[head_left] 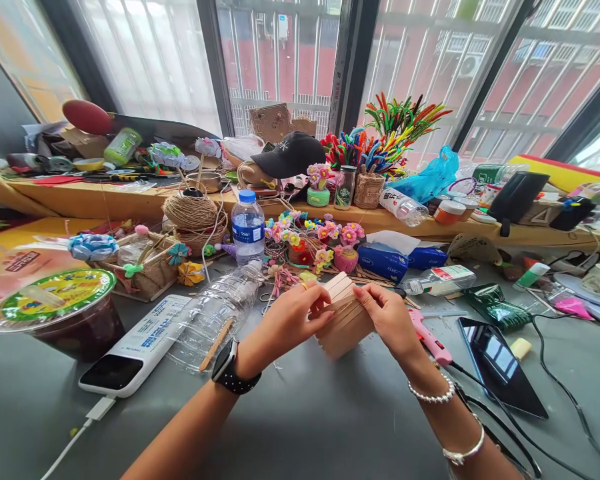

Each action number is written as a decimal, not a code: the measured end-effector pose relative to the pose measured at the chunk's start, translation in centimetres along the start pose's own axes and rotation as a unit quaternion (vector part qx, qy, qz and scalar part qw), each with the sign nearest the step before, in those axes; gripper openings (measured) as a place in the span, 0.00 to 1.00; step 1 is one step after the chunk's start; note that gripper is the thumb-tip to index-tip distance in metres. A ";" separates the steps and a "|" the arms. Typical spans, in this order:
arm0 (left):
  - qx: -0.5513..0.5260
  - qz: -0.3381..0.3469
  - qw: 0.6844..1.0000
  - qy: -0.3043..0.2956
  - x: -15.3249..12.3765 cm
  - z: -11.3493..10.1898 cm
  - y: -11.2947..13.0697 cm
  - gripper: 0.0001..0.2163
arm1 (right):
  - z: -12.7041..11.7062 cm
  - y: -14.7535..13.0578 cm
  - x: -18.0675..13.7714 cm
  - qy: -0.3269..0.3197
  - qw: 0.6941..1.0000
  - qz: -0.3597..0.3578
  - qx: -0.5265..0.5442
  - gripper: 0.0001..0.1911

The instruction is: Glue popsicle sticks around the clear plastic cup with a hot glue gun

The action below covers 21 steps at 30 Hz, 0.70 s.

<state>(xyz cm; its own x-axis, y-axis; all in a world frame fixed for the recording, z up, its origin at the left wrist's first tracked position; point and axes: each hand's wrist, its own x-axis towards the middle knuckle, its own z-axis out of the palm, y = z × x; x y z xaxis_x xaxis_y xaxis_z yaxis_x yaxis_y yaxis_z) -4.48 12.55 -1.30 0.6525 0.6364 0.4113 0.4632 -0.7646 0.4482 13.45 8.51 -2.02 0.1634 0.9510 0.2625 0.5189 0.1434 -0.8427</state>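
Observation:
My left hand (pixel 293 317) and my right hand (pixel 389 317) together hold a small box built of flat wooden craft sticks (pixel 344 327) just above the grey table (pixel 300 427). Each hand's fingers are closed on a side of the stick box, pinching the top sticks. A black smartwatch sits on my left wrist and bead bracelets on my right. A pink glue gun (pixel 429 337) lies right beside my right hand. An empty clear plastic bottle (pixel 215 317) lies on its side left of my left hand, with a single wooden stick (pixel 216 344) on it.
A phone (pixel 135 347) on a cable, a lidded drink cup (pixel 60 310), an upright water bottle (pixel 248 230), a twine spool (pixel 193 210), paper flowers (pixel 325 240), a tissue pack (pixel 383 260) and a tablet (pixel 500 363) crowd the table. The window ledge holds pipe cleaners (pixel 395 130) and a black cap (pixel 293 153).

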 end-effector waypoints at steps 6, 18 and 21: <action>-0.022 -0.009 1.000 0.014 0.2 -0.3 0.1 0.04 | 0.2 0.1 0.1 -0.018 1.000 0.001 0.003 0.20; -0.225 -0.118 0.963 0.092 0.5 0.3 -1.8 0.08 | -1.1 -0.3 0.0 0.020 0.990 -0.050 -0.128 0.17; -0.234 -0.129 0.955 0.128 0.5 -0.1 -1.7 0.09 | -1.2 -0.2 -0.1 0.055 0.983 -0.086 -0.150 0.16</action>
<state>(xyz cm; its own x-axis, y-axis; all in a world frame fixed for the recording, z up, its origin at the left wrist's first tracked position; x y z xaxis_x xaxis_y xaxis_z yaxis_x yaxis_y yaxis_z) -5.01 14.21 -1.82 0.3567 0.8474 0.3932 0.2302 -0.4877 0.8421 14.35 8.02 -1.35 0.1335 0.8815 0.4528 0.7677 0.1970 -0.6097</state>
